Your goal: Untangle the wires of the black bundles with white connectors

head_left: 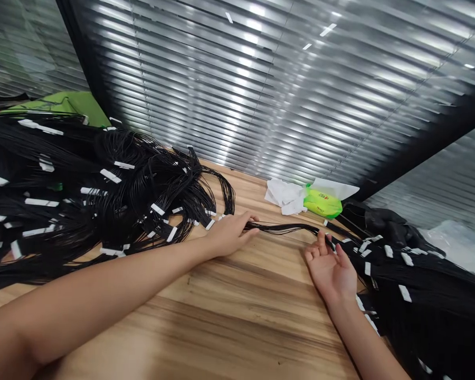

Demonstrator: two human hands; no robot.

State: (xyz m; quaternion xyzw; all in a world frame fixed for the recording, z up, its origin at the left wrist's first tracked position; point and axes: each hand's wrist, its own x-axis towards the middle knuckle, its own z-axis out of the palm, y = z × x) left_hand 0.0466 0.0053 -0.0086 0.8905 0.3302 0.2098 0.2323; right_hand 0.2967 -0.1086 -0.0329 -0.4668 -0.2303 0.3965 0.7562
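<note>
A person's two bare hands work at a wood-grain tabletop (pixel 221 322). The left hand (pixel 229 235) lies palm down, its fingers closed on a thin bundle of black wires (pixel 281 228) that stretches across the table between the hands. The right hand (pixel 328 272) is turned palm up, its fingers (pixel 322 244) partly curled at the bundle's far end; whether they grip it is hard to tell from this angle. White-tagged black wires lie heaped on the left (pixel 114 184) and right (pixel 419 295). Behind are crumpled white tissues (pixel 285 196), a green packet (pixel 322 203) and slatted blinds (pixel 261 89).
</note>
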